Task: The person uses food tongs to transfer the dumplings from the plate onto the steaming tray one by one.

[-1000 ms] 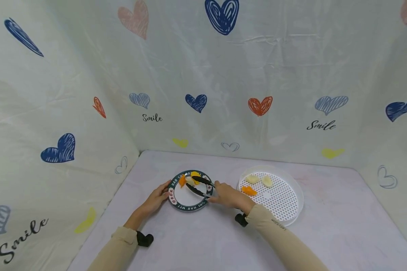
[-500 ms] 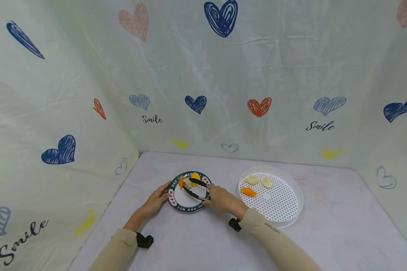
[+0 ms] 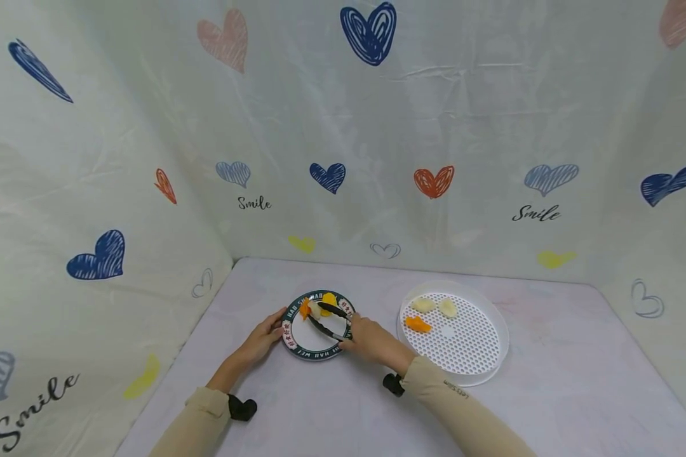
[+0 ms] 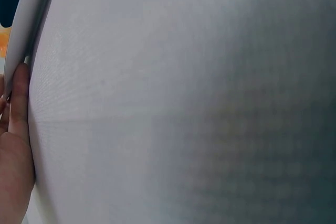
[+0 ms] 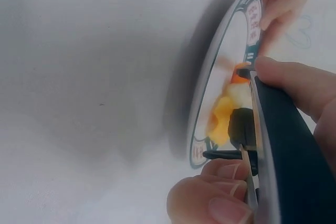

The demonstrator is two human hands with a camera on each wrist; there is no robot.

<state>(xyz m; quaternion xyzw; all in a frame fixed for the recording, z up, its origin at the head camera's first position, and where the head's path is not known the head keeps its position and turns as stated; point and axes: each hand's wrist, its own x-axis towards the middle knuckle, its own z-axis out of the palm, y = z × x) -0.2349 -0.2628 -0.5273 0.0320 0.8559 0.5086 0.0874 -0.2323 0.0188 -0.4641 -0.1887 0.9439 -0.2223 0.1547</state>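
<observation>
My left hand (image 3: 263, 336) holds the left rim of a round plate (image 3: 311, 343) with a dark green lettered border, thumb on top and fingers under the edge. On the plate's far part lie an orange piece (image 3: 305, 308), a pale piece (image 3: 315, 310) and a yellow piece (image 3: 329, 299), all food-like. My right hand (image 3: 371, 343) grips metal tongs (image 3: 323, 328) with black tips, reaching over the plate from the right. The spread tips stand at either side of the pale piece. In the right wrist view, the tongs' dark handle (image 5: 294, 156) lies between thumb and fingers.
Right of the plate is a round white perforated tray (image 3: 469, 349). It bears two pale slices, one a pale slice (image 3: 423, 305) at the back left, and an orange piece (image 3: 418, 324). A heart-printed curtain (image 3: 377, 127) closes off the table's back and left.
My right hand has moved left with the tongs, bringing their tips from over the plate's middle to the pale piece. My left hand has stayed on the rim.
</observation>
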